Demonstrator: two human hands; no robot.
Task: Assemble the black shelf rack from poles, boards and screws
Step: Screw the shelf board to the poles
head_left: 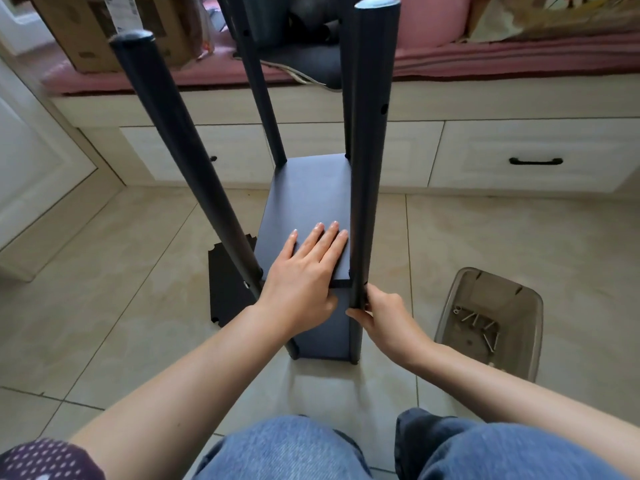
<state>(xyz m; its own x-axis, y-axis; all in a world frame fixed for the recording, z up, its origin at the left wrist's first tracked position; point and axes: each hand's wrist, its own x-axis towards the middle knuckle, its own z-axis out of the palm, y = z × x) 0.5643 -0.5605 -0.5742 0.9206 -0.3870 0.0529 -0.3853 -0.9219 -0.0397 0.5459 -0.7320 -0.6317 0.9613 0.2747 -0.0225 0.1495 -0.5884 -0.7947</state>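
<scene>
The black shelf rack stands upright on the tiled floor in front of my knees. Its upper board [304,202] sits between the poles, above a lower board [325,336] near the floor. My left hand [304,271] lies flat on the upper board's near end, fingers straight, thumb under the edge. My right hand [384,315] pinches the near right pole [369,133] just below that board. The near left pole [180,140] leans toward me. A far pole [259,88] rises behind. What the right fingertips hold against the pole is hidden.
A spare black board [228,285] lies flat on the floor left of the rack. A clear plastic bin [485,327] with several screws stands on the right. Behind are white drawers [533,154], a pink-cushioned bench [485,53] and a cardboard box [114,26].
</scene>
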